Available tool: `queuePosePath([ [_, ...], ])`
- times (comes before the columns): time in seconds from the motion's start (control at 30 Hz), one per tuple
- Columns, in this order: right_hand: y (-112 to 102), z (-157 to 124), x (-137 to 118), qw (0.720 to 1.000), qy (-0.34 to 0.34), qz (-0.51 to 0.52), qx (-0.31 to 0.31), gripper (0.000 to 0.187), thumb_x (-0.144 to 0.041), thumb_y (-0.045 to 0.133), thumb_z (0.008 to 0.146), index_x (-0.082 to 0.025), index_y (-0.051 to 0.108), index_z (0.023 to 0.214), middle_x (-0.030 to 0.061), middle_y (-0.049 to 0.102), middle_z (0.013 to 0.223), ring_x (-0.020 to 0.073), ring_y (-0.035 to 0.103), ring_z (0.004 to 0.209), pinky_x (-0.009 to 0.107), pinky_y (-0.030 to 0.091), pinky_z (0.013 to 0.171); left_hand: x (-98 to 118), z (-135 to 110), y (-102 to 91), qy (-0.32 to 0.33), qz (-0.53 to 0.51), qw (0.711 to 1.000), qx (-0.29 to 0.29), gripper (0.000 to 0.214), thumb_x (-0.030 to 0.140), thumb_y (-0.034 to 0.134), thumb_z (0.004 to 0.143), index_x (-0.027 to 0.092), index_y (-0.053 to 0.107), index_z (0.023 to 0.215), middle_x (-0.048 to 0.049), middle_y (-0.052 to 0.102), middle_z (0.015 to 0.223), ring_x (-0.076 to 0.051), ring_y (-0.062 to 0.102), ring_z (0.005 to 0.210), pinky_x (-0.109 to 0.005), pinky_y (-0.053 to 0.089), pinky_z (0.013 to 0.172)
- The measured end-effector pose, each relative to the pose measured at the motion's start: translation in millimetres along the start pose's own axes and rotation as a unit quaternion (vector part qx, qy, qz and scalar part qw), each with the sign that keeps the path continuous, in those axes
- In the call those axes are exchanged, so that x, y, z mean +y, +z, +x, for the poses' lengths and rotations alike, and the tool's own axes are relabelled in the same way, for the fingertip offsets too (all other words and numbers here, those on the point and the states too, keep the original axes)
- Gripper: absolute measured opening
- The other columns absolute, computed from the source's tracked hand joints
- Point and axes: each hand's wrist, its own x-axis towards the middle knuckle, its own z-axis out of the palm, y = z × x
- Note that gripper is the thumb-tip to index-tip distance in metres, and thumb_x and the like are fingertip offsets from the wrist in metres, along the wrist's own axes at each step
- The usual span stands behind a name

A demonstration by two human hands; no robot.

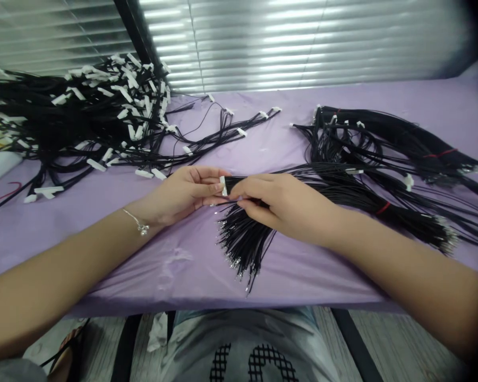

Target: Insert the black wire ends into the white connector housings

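My left hand pinches a white plug connector between thumb and fingers, with black wires running out of it to the right. Close against it, my right hand has its fingers closed around black wire near the connector; the exact wire at the fingertips is partly hidden. Below my right hand, a fanned bundle of black wires lies on the purple cloth, its bare metal terminals pointing toward me. The bundle stretches right under my wrist to a red tie.
A large heap of black cables with white connectors fills the back left. Another tied wire bundle lies at the back right. Window blinds stand behind the purple-covered table. A white object sits at the left edge.
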Motion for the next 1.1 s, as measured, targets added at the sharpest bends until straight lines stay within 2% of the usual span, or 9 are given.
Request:
queuePosePath([
  [0.1,2.4,0.6,0.9,1.0,-0.025,-0.015,-0.009,0.02,-0.018,0.044,0.089,-0.012,0.063,0.092,0.0071,0.063,0.088,0.0153,0.057,0.078,0.027,0.041,0.072,0.6,-0.7,1.2,-0.004,-0.003,1.0,0.008,0.022,-0.001,0.064,0.074,0.009,0.069,0.093,-0.004,0.068,0.076,-0.013,0.067,0.071,-0.025,0.057,0.073],
  [0.23,2.4,2.0,-0.8,1.0,-0.026,-0.016,-0.009,0.022,-0.02,0.043,0.089,-0.011,0.064,0.089,0.0078,0.062,0.087,0.0145,0.055,0.076,0.026,0.04,0.071,1.2,-1.4,2.6,0.001,0.0,1.0,0.009,0.021,0.0,0.065,0.074,0.008,0.068,0.093,-0.0055,0.068,0.078,-0.013,0.067,0.071,-0.024,0.057,0.072],
  [0.37,-0.8,4.0,-3.0,0.995,0.084,0.0,0.049,0.014,-0.015,0.05,0.083,-0.013,0.062,0.076,0.0033,0.061,0.073,0.0103,0.05,0.063,0.024,0.036,0.063,0.6,-1.3,1.9,0.001,0.007,1.0,0.007,0.022,0.001,0.066,0.074,0.008,0.068,0.095,-0.0055,0.069,0.081,-0.013,0.067,0.071,-0.023,0.057,0.07],
  [0.43,-2.4,4.6,-3.0,0.988,0.139,0.013,0.06,0.014,-0.014,0.052,0.08,-0.014,0.061,0.069,0.0004,0.058,0.064,0.0083,0.044,0.056,0.023,0.033,0.058,0.2,-1.5,1.2,0.003,0.021,1.0,0.012,0.022,0.002,0.066,0.074,0.009,0.068,0.094,-0.0046,0.069,0.079,-0.012,0.067,0.069,-0.022,0.057,0.069],
  [0.6,-3.4,4.6,-0.8,0.979,0.19,0.038,0.061,0.017,-0.016,0.053,0.077,-0.015,0.06,0.063,-0.0031,0.052,0.052,0.0066,0.04,0.047,0.023,0.029,0.051,-1.1,-1.4,-0.8,0.005,0.037,0.999,0.005,0.022,0.004,0.069,0.073,0.011,0.069,0.094,-0.0031,0.068,0.074,-0.011,0.066,0.067,-0.021,0.056,0.069],
  [0.87,-1.2,4.3,1.3,0.982,0.166,0.048,0.075,0.014,-0.013,0.054,0.074,-0.015,0.059,0.061,-0.0035,0.053,0.054,0.0063,0.041,0.049,0.022,0.03,0.053,-0.7,-1.3,0.3,0.006,0.04,0.999,0.004,0.022,0.003,0.069,0.072,0.011,0.069,0.092,-0.0025,0.067,0.072,-0.01,0.065,0.065,-0.022,0.056,0.067],
  [1.1,1.0,5.0,0.9,0.986,0.141,0.034,0.082,0.012,-0.012,0.054,0.072,-0.015,0.059,0.062,-0.002,0.056,0.059,0.0072,0.043,0.053,0.023,0.031,0.057,-0.5,-2.4,3.2,0.008,0.061,0.998,0.006,0.024,0.003,0.068,0.072,0.009,0.069,0.096,-0.0066,0.071,0.08,-0.013,0.067,0.069,-0.022,0.055,0.066],
])
